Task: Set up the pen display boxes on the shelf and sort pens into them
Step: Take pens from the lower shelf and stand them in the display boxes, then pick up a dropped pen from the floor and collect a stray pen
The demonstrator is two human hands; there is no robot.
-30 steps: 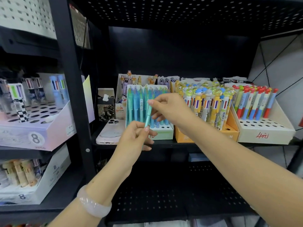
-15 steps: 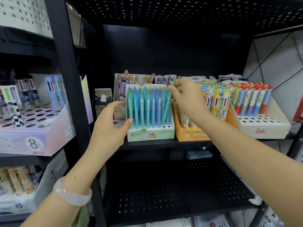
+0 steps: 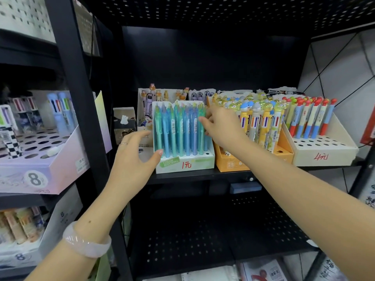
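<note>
Head view: green-white pen box [image 3: 183,165] between hands; left hand [image 3: 134,159] spread at its corner, right hand [image 3: 222,126] fingers loose on pens [image 3: 180,130].

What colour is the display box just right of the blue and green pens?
Orange, seen in the head view, holding cartoon-topped multicolour pens.

Both arms stretch forward. Left hand [image 3: 134,159] spread wide, thumb out to the right, fingers relaxed, gripping nothing. Right hand [image 3: 221,126] sits higher and further right, fingers loosely bent, fingertips [image 3: 202,119] pointing left, wrist angled down.
</note>
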